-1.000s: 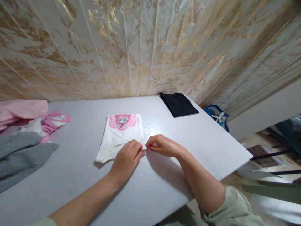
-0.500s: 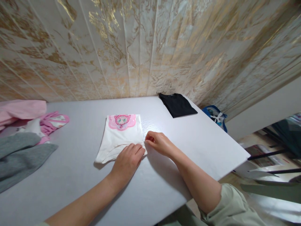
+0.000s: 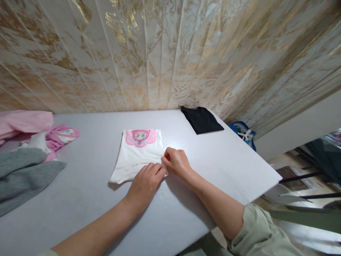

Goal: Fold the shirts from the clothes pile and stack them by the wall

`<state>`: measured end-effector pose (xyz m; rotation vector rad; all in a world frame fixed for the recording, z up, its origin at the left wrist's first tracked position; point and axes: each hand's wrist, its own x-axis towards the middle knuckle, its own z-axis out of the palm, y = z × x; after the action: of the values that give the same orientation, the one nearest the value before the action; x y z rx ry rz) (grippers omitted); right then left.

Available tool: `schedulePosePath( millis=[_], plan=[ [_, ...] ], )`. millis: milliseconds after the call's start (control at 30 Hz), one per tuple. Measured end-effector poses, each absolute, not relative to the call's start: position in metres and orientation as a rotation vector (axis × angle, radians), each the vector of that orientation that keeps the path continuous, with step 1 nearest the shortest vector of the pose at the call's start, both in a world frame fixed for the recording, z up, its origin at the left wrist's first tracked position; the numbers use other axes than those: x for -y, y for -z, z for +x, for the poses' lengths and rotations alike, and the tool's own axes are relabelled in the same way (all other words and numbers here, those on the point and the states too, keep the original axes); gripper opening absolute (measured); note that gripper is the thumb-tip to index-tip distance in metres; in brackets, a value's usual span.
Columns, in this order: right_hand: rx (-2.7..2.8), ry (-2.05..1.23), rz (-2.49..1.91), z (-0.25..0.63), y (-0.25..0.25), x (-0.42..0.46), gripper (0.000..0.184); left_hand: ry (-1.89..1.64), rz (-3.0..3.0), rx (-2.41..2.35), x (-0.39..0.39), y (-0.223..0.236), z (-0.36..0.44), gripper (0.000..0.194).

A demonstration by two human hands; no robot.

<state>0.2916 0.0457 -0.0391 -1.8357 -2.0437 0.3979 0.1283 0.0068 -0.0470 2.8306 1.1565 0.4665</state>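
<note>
A folded white T-shirt (image 3: 129, 153) lies on the table, its neckline towards me and a pink cartoon print at its far end. My left hand (image 3: 147, 177) rests on the shirt's near right corner, fingers lying flat on the cloth and the thumb hidden. At the shirt's right edge, my right hand (image 3: 176, 161) has its thumb and fingertips pinched on the fabric, just beyond the left fingers.
A folded black T-shirt (image 3: 204, 120) lies at the table's back right. Grey, pink and patterned clothes (image 3: 29, 170) are heaped at the left. Beyond the right edge of the white table (image 3: 226, 160) is a blue bag (image 3: 244, 133). A gold-patterned curtain (image 3: 160, 53) hangs behind.
My left hand has gone from gripping the shirt's near right corner to lying flat over it. My right hand has shifted slightly up along the right edge, and the corner now lies flatter.
</note>
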Motion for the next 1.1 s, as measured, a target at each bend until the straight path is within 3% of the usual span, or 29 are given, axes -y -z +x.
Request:
schedulePosePath(
  millis=[100,233,367,533,667,800,933,1100],
  plan=[
    [2.074,-0.414,-1.804,0.294,0.038,-0.045,0.003,-0.556,2.792,-1.162,-0.006,0.047,0.127,0.009],
    [2.094,-0.536,-1.749,0.299,0.035,-0.043,0.012,-0.63,2.695,-1.087,-0.008,0.047,0.126,0.024],
    [2.021,-0.612,-1.669,0.306,0.034,-0.043,0.011,-0.553,2.652,-1.033,-0.013,0.046,0.125,0.026],
    [1.964,-0.45,-1.501,0.312,0.038,-0.046,0.014,-0.445,2.645,-1.018,-0.013,0.039,0.103,0.026],
    [1.992,-0.319,-1.427,0.314,0.039,-0.047,0.02,-0.401,2.634,-1.104,-0.008,0.028,0.058,0.041],
    [2.043,-0.269,-1.401,0.313,0.041,-0.049,0.029,-0.249,2.609,-1.329,-0.007,0.013,0.023,0.016],
    [2.141,-0.337,-1.383,0.307,0.044,-0.05,0.03,-0.303,2.654,-1.581,-0.008,0.012,0.031,0.016],
    [2.274,-0.386,-1.259,0.295,0.045,-0.044,0.035,-0.391,2.622,-1.563,-0.01,0.031,0.056,0.011]
  ],
)
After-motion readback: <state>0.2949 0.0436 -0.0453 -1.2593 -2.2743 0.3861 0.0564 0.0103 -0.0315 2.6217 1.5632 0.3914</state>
